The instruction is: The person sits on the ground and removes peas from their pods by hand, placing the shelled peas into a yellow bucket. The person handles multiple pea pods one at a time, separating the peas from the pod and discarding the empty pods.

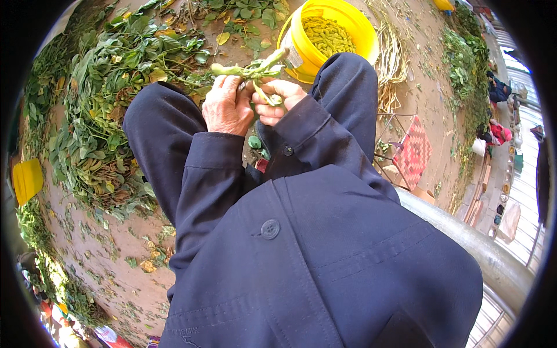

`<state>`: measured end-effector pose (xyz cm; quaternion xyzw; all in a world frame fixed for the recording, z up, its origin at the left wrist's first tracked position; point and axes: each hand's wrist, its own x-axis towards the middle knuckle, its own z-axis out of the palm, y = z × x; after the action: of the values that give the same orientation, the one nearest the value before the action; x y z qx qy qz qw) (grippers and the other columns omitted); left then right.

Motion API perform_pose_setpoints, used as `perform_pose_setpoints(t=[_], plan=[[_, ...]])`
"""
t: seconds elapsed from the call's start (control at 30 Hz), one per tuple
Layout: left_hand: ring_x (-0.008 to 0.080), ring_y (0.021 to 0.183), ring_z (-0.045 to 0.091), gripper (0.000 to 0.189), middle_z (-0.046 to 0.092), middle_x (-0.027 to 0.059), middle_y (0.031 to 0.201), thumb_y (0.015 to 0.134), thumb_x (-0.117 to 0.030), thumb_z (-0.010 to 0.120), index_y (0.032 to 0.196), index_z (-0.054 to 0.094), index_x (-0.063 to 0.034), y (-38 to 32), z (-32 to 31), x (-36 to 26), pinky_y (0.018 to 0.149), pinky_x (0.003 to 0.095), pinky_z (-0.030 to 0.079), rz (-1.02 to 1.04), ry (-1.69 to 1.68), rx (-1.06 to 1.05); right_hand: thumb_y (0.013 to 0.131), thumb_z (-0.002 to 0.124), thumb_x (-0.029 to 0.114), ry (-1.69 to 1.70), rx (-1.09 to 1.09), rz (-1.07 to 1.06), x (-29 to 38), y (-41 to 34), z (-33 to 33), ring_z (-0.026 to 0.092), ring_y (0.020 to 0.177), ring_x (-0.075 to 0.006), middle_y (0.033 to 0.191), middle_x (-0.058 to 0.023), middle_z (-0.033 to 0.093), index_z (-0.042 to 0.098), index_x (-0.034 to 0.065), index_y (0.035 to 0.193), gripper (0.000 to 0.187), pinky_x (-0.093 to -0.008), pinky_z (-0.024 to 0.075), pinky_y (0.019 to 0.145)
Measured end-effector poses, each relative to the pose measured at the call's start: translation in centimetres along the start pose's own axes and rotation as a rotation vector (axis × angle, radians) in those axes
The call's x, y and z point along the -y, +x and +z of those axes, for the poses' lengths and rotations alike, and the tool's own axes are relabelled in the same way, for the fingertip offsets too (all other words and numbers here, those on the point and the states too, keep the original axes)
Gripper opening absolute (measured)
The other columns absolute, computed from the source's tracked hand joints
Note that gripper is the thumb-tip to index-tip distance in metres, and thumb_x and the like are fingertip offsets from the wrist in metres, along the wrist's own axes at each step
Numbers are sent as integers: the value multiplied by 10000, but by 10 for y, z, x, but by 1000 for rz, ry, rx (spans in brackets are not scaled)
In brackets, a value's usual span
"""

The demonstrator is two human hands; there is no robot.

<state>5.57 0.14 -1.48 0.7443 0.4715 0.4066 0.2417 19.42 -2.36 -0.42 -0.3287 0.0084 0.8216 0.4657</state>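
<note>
Between my knees, my left hand (228,104) and my right hand (278,98) meet at a stalk with green bean pods (261,68). My left hand's fingers are closed around the stalk's lower side. My right hand's fingers are curled against the same stalk, with a pod hanging over them. Which hand bears the stalk's weight I cannot tell. Beyond my right knee stands a yellow bucket (298,39), partly filled with picked green pods (328,35). A large heap of leafy bean plants (100,108) lies beyond my left knee.
Bare pale stalks (391,61) lie right of the bucket. A folding stool with a red patterned seat (415,152) stands near my right leg, beside a metal pole (465,243). At far left is a yellow container (28,180). People (499,132) are at the far right, past more plants (468,69).
</note>
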Motion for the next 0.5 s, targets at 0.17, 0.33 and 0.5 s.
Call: perform_pose_setpoints(t=[0.17, 0.33, 0.5], plan=[[193, 557, 556, 115, 580, 105, 677, 726, -38, 612, 836, 591, -12, -3, -7, 3, 548, 280, 440, -106, -126, -1, 824, 455, 103, 177, 270, 92, 2, 3, -15, 499, 551, -181, 721, -109, 538, 527, -18, 989, 217, -251, 396, 460], [32, 578, 463, 66, 567, -22, 655, 743, 15, 628, 798, 592, 23, -7, -12, 6, 515, 190, 383, -364, -501, 98, 813, 536, 93, 30, 254, -18, -5, 9, -31, 498, 655, -159, 870, -99, 540, 475, -42, 1100, 323, -230, 397, 488], [34, 433, 386, 143, 555, 22, 630, 785, -73, 624, 890, 611, 24, 0, -26, -20, 389, 166, 271, -679, -904, 27, 810, 546, 84, -45, 336, -4, -2, -3, -29, 469, 628, -123, 966, -90, 534, 383, -40, 1214, 453, -216, 375, 455]])
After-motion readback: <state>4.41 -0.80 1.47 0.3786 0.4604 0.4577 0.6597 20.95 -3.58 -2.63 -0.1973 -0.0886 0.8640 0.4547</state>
